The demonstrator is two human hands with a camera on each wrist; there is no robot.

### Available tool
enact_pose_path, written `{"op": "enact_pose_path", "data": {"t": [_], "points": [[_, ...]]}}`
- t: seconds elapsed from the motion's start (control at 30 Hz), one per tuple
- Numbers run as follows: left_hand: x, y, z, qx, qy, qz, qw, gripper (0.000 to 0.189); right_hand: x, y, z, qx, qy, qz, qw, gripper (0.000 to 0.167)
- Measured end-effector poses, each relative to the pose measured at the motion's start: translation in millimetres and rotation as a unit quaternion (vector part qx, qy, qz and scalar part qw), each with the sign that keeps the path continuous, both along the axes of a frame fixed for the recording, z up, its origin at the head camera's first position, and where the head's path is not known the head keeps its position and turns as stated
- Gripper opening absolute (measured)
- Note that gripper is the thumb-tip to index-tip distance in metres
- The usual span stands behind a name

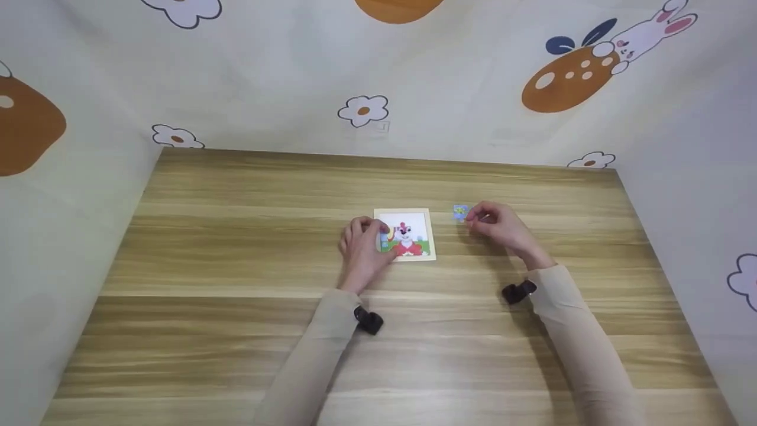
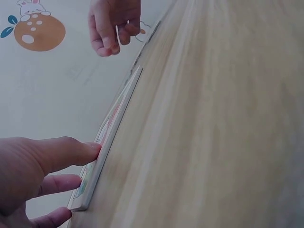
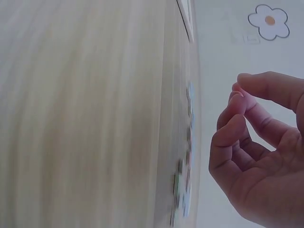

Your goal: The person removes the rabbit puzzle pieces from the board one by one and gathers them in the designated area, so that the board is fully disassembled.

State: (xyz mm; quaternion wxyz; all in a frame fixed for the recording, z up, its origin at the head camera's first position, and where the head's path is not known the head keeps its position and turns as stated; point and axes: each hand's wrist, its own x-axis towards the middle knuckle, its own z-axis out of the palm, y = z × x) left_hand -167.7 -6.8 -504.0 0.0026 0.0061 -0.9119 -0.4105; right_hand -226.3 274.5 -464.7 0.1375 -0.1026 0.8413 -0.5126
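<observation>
A square jigsaw board (image 1: 432, 236) with a cream frame lies on the table. Its picture shows a white cartoon animal in red on green ground, with the upper part pale. Over the board's left side my left hand (image 1: 362, 245) holds it, thumb at the lower edge and fingertips on the left part. A small blue jigsaw piece (image 1: 460, 213) lies right of the board. Right beside that piece is my right hand (image 1: 501, 225). Its thumb meets the index fingertip in the right wrist view, fingers curled, with nothing visible between them.
Several jigsaw pieces (image 3: 186, 175) lie on the tabletop below the right hand in the right wrist view. A wood-grain table (image 1: 236, 248) carries everything. Printed cloth walls (image 1: 284, 77) stand at its back and sides. Each sleeve bears a black wrist camera (image 1: 369, 320).
</observation>
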Motion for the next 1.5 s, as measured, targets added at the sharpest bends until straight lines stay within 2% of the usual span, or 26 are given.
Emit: {"op": "enact_pose_path", "data": {"t": [0.3,0.83,1.03,1.23,1.5], "points": [[0.0,0.3,-1.4,-0.003,0.001,-0.002,1.0,0.037,-2.8,-28.8,-8.0,-0.009,-0.005,0.039,0.9992,0.02],[0.2,-0.4,-0.4,-0.009,0.011,-0.004,0.9999,0.034,-1.2,-72.2,-0.5,0.039,-0.029,0.112,0.9925,0.028],[-0.7,0.2,-1.1,-0.015,0.01,-0.007,0.9998,0.034,-0.6,-85.8,-0.9,0.064,-0.026,0.121,0.9902,0.031],[0.0,0.2,-0.5,-0.009,0.009,-0.008,0.9999,0.034,0.7,-91.5,-6.9,0.075,-0.028,0.108,0.991,0.037],[-1.1,-0.7,-0.2,-0.009,0.007,-0.008,0.9999,0.034,1.0,-95.2,-8.9,0.08,-0.015,0.097,0.992,0.033]]}}
